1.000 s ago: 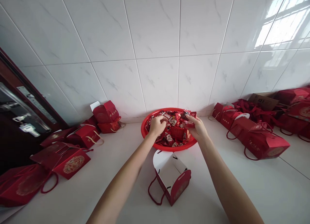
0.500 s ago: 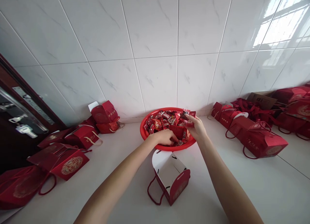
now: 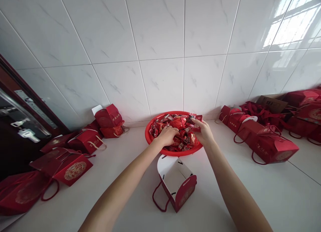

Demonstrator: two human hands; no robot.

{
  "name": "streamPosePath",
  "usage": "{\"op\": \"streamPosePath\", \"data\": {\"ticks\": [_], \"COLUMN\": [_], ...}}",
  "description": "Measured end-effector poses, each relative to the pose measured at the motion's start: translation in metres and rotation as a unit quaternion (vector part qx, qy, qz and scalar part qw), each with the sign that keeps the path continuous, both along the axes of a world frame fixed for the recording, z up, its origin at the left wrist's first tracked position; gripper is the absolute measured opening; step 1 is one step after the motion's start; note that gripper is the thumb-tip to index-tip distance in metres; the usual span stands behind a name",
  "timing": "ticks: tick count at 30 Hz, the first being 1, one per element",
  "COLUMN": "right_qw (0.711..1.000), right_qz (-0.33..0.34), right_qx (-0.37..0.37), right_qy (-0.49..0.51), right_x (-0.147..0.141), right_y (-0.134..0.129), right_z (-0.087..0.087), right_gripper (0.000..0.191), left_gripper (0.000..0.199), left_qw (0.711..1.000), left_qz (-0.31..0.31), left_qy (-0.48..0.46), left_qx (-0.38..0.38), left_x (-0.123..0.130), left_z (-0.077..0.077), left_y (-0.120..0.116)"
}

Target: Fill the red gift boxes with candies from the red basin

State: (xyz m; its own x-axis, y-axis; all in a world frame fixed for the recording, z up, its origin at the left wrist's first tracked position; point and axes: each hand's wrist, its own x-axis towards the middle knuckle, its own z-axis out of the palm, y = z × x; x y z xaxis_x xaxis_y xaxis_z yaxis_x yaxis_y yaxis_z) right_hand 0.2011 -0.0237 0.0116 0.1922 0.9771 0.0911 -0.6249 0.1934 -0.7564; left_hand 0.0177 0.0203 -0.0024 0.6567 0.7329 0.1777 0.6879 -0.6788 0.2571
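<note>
A round red plastic basin (image 3: pixel 148 135) full of red-wrapped candies (image 3: pixel 184 145) stands by the wall. My left hand (image 3: pixel 168 135) reaches into it, fingers bent down among the wrappers; their tips are hidden, so what they grip, if anything, cannot be seen. At the basin's right rim, my right hand (image 3: pixel 203 129) pinches a few red candy packets (image 3: pixel 197 121) between thumb and fingers. In front of the basin sits an open red gift box (image 3: pixel 186 194) with a white inside, nothing in it, and a red cord handle lying on its left.
Red gift boxes (image 3: pixel 72 168) are grouped on the left, two of them stacked (image 3: pixel 109 120) near the wall. More red boxes (image 3: pixel 273 148) line the right side, beside red ribbon-like items and a brown cardboard piece (image 3: pixel 272 104). Keys (image 3: pixel 28 133) hang from a door at far left.
My left hand has shifted up and slightly left within the basin, uncovering candies near its front rim. The right hand stays at the right rim with its packets.
</note>
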Motion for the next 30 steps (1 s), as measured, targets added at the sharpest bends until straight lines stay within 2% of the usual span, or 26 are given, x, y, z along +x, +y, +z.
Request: {"op": "streamPosePath", "data": {"ticks": [3,8,13,18,22,25,28,30], "right_qw": [1.0,1.0,1.0,1.0,1.0,0.999,0.997,0.995], "right_qz": [0.003,0.006,0.011,0.015,0.024,0.045,0.069,0.077], "right_qx": [-0.001,-0.005,-0.009,-0.011,0.005,0.018,0.027,0.034], "right_qy": [-0.001,-0.001,0.002,-0.004,-0.007,-0.016,-0.033,-0.062], "right_x": [0.0,0.001,0.0,0.001,0.002,0.001,0.001,0.0], "right_y": [0.0,0.001,-0.001,-0.002,-0.002,-0.004,-0.009,-0.015], "right_z": [0.001,0.0,0.0,0.0,0.0,0.002,0.009,0.018], "right_gripper": [0.035,0.033,0.033,0.031,0.031,0.031,0.031,0.032], "left_gripper": [0.034,0.009,0.018,0.029,0.008,0.025,0.031,0.032], "left_qw": [1.0,0.998,0.996,0.997,0.991,0.965,0.901,0.866], "left_qz": [-0.01,-0.032,-0.04,-0.025,0.015,0.038,0.01,-0.002], "left_qy": [0.014,0.043,0.046,-0.013,-0.123,-0.254,-0.406,-0.448], "left_qx": [-0.004,-0.028,-0.059,-0.073,-0.049,-0.052,-0.153,-0.22], "left_x": [0.001,0.002,0.004,0.003,0.0,-0.005,-0.013,-0.02], "left_z": [0.003,0.004,0.002,0.002,0.009,0.016,0.02,0.023], "left_y": [-0.003,-0.005,-0.006,-0.005,-0.009,-0.021,-0.045,-0.064]}}
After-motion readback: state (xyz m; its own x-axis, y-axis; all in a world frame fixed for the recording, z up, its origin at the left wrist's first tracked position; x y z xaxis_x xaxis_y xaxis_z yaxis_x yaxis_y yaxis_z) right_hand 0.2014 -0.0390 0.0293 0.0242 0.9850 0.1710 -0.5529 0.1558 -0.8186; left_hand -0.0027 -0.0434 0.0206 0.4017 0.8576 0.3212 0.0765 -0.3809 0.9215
